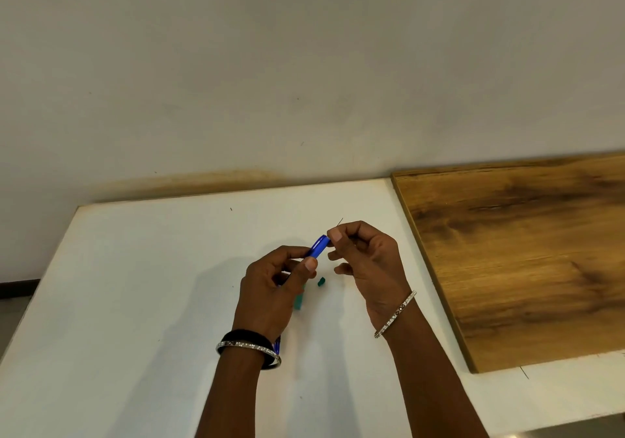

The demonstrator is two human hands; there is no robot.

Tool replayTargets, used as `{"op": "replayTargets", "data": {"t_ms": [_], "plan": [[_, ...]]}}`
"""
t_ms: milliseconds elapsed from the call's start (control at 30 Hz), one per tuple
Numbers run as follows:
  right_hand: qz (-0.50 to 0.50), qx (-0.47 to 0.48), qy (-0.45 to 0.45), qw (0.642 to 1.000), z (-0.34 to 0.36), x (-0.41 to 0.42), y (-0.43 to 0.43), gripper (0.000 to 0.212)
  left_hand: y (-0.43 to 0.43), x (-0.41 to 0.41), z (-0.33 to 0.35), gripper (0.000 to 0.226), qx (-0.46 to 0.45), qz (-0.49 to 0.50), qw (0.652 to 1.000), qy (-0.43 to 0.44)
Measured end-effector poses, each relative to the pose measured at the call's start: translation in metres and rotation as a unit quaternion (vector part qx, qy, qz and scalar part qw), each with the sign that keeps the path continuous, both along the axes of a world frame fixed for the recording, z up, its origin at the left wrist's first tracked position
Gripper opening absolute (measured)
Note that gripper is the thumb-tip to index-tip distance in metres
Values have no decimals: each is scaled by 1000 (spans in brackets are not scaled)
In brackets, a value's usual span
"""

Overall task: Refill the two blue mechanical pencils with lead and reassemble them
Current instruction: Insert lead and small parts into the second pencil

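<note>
My left hand grips a blue mechanical pencil above the white table, its open end pointing up and right. My right hand pinches a thin lead between thumb and forefinger, right at the pencil's open end; the lead's tip sticks out above the fingers. A small green cap lies on the table below the hands. A green lead case sits partly hidden behind my left hand. Another blue pencil piece shows beside my left wrist, mostly hidden.
The white table stands against a pale wall. A wooden board lies on the right side of the table. A loose lead rests near the board's front corner.
</note>
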State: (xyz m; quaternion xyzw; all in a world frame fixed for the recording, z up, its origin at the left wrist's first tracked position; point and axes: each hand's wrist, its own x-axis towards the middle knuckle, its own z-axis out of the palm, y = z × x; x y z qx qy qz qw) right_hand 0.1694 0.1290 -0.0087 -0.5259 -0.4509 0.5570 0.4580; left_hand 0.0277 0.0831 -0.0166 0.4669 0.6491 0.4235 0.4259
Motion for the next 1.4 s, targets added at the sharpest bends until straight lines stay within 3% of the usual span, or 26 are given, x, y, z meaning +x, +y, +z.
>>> {"op": "replayTargets", "data": {"t_ms": [233,367,500,633,700,1000,1267,1400], "plan": [[21,8,-21,1000,3,12,1,18,-1,-1,2,16,-8,12,1000,-18],[-87,-13,-8,996,1,22,4,7,-1,-2,4,19,-4,15,999,-42],[-161,-6,-97,982,-9,37,6,4,0,-4,6,20,-1,25,996,-83],[-101,1,-294,951,-21,43,6,6,1,-3,7,21,-2,30,995,-93],[-63,0,-336,940,-25,41,5,6,0,-2,6,20,-3,30,996,-86],[-11,6,-428,903,-27,27,1,15,-1,-3,4,13,-8,27,998,-59],[-33,-28,-437,898,-26,30,2,3,-1,-2,3,7,-9,15,1000,-10],[-36,-20,-446,894,-25,31,2,7,-1,-1,3,9,-8,15,1000,13]]}}
